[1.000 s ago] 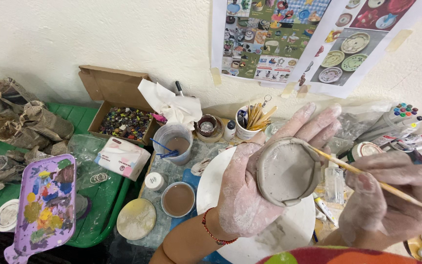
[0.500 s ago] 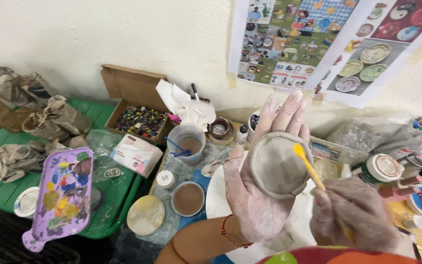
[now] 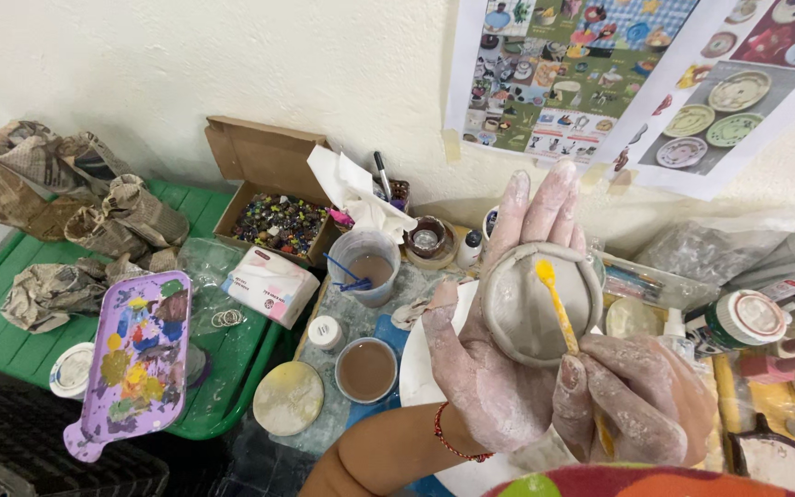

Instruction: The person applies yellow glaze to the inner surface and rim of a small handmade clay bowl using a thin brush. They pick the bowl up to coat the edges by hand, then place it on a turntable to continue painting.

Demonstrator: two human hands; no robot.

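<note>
1. The green folding table (image 3: 11, 331) fills the scene from nine to seven o'clock. It carries crumpled newspaper wads (image 3: 57, 207) at ten and a purple paint palette (image 3: 135, 359) at eight, kept off to the side, well apart from the wet clay work.

2. Our left hand (image 3: 489, 368) sits just right of centre, palm up and fingers spread flat, dusted with clay. Held this way it serves as a cradle — the open fingers support the soft piece from beneath without pinching it.

3. The round clay dish (image 3: 526, 308) lies on that left palm with its hollow facing up toward us. Being a disc it has no real long axis; its coiled rim reaches the base of the fingers at twelve o'clock.

4. Our right hand (image 3: 641, 396), at five o'clock, is closed in a pen-like pinch on the brush handle, knuckles touching the left palm's edge, probably for steadiness.

5. The yellow-tipped paintbrush (image 3: 558, 308) runs its long axis from five o'clock up to eleven, bristle tip resting inside the dish near its upper middle.

6. At nine o'clock of the dish stand a plastic cup of murky water (image 3: 367, 267) and, lower, a small tub of brown slip (image 3: 366, 370) — both near the hands.
</note>
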